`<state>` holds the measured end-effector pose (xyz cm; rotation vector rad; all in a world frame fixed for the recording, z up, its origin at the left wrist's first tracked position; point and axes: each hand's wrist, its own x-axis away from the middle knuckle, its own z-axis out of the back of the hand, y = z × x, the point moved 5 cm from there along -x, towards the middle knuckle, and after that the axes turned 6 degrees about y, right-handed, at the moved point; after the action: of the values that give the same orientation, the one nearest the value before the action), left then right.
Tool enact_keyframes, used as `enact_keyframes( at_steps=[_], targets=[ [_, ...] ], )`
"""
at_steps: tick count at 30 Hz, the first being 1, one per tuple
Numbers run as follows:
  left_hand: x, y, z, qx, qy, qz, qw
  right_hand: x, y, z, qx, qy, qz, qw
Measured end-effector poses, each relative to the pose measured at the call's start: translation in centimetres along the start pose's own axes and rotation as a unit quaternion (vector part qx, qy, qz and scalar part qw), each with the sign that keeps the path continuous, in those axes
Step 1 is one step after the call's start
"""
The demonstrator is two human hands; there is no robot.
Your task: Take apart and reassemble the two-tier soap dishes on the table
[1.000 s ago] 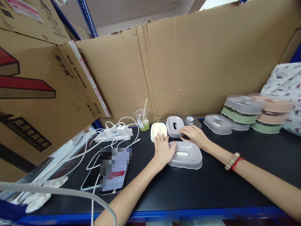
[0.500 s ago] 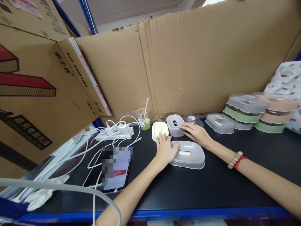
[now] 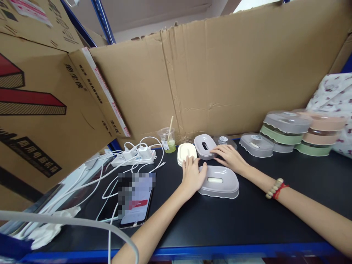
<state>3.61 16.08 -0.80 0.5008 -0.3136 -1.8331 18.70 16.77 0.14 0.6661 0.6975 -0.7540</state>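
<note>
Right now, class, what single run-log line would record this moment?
left hand: on cream box | left thumb: by large grey box | right hand: at edge of small grey box

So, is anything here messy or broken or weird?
The white cables look messy, looping and crossing around the power strip. The cardboard wall behind has a ragged top edge, maybe torn. I see no spill; the cup stands upright.

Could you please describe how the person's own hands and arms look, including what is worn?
The left hand and the right hand wear no gloves, and no sleeves are visible. The right wrist has a pale beaded bracelet and, beside it, a red cord. The left wrist shows nothing worn.
</note>
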Motion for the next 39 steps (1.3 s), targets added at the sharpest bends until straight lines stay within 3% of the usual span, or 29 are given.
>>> enact_keyframes(
  at_steps=[6, 11, 18, 24, 31, 39],
  targets=[
    [-0.1, 0.1, 0.5, 0.014, 0.032, -0.008, 0.999, -0.1, -0.3, 0.5, 0.009, 0.022, 0.007, 1.0],
    [-0.3, -0.1, 1.3, 0.02, 0.069, 0.001, 0.997, 0.6, 0.2, -0.5, 0.026, 0.005, 0.006, 1.0],
    [-0.8, -1.2, 1.7, 0.008, 0.067, 0.042, 0.997, 0.2, 0.1, 0.3, 0.032, 0.016, 0.026, 0.999],
    [-1.0, -1.4, 1.9, 0.025, 0.062, 0.056, 0.996, -0.3, -0.4, 1.5, 0.033, 0.059, -0.017, 0.998],
    [-1.0, -1.2, 1.8, 0.001, 0.06, 0.029, 0.998, -0.1, 0.4, 1.0, 0.035, 0.032, -0.091, 0.995],
    [-1.3, -1.4, 1.7, 0.016, 0.066, 0.021, 0.997, -0.4, 0.8, -0.8, 0.019, -0.005, -0.062, 0.998]
  ],
)
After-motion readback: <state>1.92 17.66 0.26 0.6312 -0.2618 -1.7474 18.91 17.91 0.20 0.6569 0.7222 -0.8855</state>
